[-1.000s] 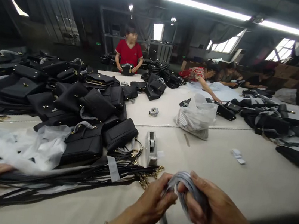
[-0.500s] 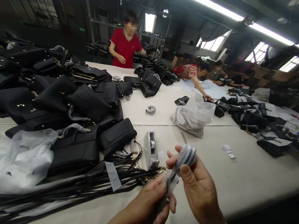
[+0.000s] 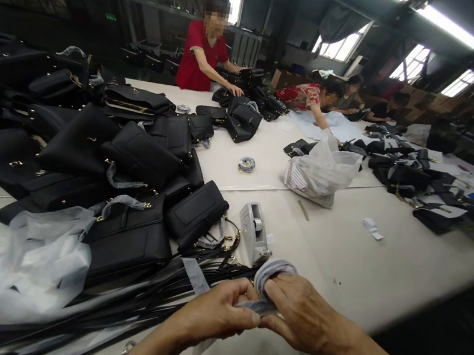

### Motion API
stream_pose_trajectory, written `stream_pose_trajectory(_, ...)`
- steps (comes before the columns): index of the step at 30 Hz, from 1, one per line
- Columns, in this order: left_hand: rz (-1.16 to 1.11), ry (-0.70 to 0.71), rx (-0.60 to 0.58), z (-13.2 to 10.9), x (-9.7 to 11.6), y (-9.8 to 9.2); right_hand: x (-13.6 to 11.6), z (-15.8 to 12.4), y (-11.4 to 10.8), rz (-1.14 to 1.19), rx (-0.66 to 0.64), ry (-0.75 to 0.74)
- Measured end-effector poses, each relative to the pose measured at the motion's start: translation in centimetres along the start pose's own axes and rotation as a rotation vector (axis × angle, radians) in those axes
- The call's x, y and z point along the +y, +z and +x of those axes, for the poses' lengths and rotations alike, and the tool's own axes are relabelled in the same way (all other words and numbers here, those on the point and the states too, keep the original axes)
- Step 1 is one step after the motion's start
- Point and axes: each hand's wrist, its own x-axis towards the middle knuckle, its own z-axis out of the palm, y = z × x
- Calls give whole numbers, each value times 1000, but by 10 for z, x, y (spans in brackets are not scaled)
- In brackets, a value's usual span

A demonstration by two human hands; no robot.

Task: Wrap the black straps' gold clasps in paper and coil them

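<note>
A dark strap (image 3: 279, 266) in thin clear wrapping is wound into a coil between my hands, low over the near table edge. My right hand (image 3: 307, 315) is closed round the coil, its fingers partly hidden inside the loop. With thumb and fingers, my left hand (image 3: 225, 310) pinches the strap's trailing length just left of the coil. Left of my hands, loose black straps (image 3: 147, 292) lie in a long bundle, with a strip of white wrapping across them. Just beyond the coil stands a grey tape dispenser (image 3: 254, 234).
Black handbags (image 3: 141, 156) are heaped at left, beside crumpled white plastic wrapping (image 3: 12, 262). A finished-looking coil (image 3: 247, 164) and a filled plastic bag (image 3: 320, 176) sit mid-table. White tags (image 3: 373, 228) lie at right. Across the table, a person in red (image 3: 202, 55) touches bags.
My hands have moved lower and closer to me, and my right hand has turned over the coil, palm down. The co-worker in red now reaches both arms to the bags. The view has shifted slightly.
</note>
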Motion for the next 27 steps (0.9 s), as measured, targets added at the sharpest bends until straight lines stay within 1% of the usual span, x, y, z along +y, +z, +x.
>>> stream_pose_trajectory(2, 169, 32, 86, -5, 1, -7, -1, 0, 6, -19, -53, 11)
stream_pose_trajectory(4, 386, 110, 177, -9, 0, -11, -2, -1, 8, 14, -85, 53)
stream_pose_trajectory(8, 804, 279, 258, -9, -10, -15, -5, 2, 2, 180, -145, 149)
stream_pose_trajectory(10, 971, 337, 285, -6, -15, -15, -6, 3, -2, 338, -210, 222)
stream_pose_trajectory(12, 1036, 366, 305, -2, -16, -14, -5, 3, -5, 655, -294, 336)
stream_pose_trajectory(14, 935, 363, 301, 0, -16, -13, -3, -1, -3, 1044, -370, 444)
stream_pose_trajectory(16, 642, 297, 272, 1, -18, -10, -2, -7, 3, 1364, -380, 511)
stream_pose_trajectory(17, 447, 240, 247, 2, -20, -8, -2, -11, 7, 1485, -351, 532)
stream_pose_trajectory(19, 69, 125, 193, 5, -26, -3, -1, -17, 17, 1710, -225, 577)
stream_pose_trajectory(21, -208, 49, 152, 10, -35, 4, 0, -21, 25, 1952, -84, 600)
stream_pose_trajectory(22, -306, 28, 139, 13, -39, 8, 1, -22, 28, 2073, -30, 590)
stream_pose_trajectory(24, -464, -4, 130, 20, -45, 18, 2, -22, 32, 2297, 27, 521)
stream_pose_trajectory(27, -642, -11, 118, 29, -52, 34, 3, -19, 35, 2514, 106, 381)
